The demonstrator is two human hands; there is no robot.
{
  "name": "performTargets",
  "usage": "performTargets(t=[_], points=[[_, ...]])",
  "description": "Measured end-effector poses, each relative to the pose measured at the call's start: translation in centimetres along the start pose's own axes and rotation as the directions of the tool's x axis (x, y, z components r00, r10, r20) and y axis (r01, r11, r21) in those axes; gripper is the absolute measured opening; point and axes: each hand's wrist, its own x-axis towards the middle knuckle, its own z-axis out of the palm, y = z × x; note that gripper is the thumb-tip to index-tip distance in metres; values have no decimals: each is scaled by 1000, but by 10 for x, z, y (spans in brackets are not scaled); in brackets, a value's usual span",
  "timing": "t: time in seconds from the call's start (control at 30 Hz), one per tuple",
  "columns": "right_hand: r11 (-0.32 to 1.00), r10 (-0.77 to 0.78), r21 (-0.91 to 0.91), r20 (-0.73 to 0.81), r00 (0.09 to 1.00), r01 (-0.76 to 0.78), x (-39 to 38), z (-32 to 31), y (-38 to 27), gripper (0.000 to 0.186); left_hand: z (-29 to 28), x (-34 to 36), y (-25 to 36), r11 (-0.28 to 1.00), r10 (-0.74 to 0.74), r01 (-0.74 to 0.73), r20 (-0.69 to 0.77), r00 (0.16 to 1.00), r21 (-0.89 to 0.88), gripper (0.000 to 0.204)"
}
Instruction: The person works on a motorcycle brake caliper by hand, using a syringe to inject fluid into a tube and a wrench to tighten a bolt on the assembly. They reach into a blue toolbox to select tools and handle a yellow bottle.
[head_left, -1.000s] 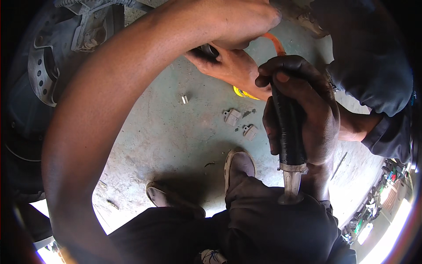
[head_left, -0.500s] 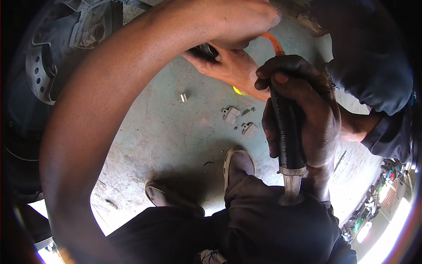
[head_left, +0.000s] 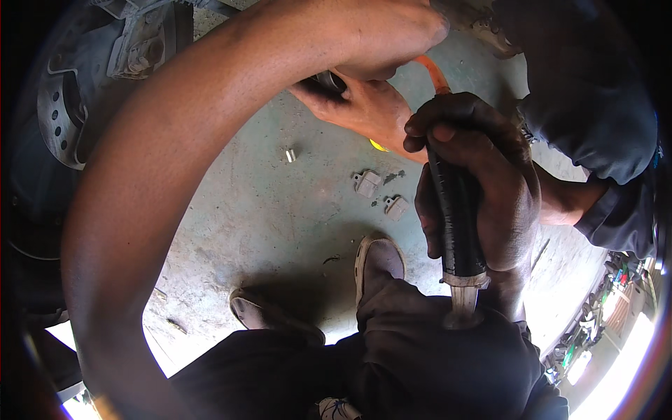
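My right hand [head_left: 500, 185] is wrapped round a black-handled tool [head_left: 455, 210]. The tool stands nearly upright, its pale collar and stem low against my right knee. From its top end an orange tube [head_left: 435, 73] runs up behind my left hand [head_left: 395, 35]. That left hand is curled closed at the top edge; its fingers and whatever they hold are hidden. Just below it, a co-worker's hand [head_left: 371, 108] reaches in from the right, beside a dark rounded part [head_left: 330, 80]. Under that wrist a bit of something yellow [head_left: 379, 145] shows.
Two brake pads [head_left: 367, 183] and a small metal cylinder [head_left: 291, 155] lie on the greenish floor. At the left stands machinery with a drilled metal disc [head_left: 59, 115]. The co-worker's dark-clothed leg [head_left: 588, 105] is at the upper right. Assorted items [head_left: 595, 315] crowd the right rim.
My right hand and the black-handled tool have shifted very slightly left and down. Both of my hands keep their closed shape.
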Motion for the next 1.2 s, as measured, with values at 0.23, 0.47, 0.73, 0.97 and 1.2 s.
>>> performTargets(t=[0.23, 0.47, 0.73, 0.97, 1.2], points=[[1000, 0, 20, 23, 1000, 0, 0, 1, 1, 20, 1, -5, 2, 994, 71, -66, -60, 996, 89, 8], [1000, -1, -12, 39, 999, 1, -2, 1, -1, 20, 9, -3, -2, 990, 96, -82, -116, 989, 117, 10], [1000, 20, -3, 2, 1000, -20, -2, 4, 1, 20, -4, -9, 6, 1000, -10, 10, 26, 1000, 18, 11], [1000, 14, 18, 23, 1000, -14, 0, 4, 4, 19, 6, -6, 0, 998, 23, -22, -21, 1000, 66, 11], [1000, -30, 2, 29, 999, 30, -1, 3, 8, 19, -2, -15, 6, 991, 111, -105, -77, 991, 83, 11]])
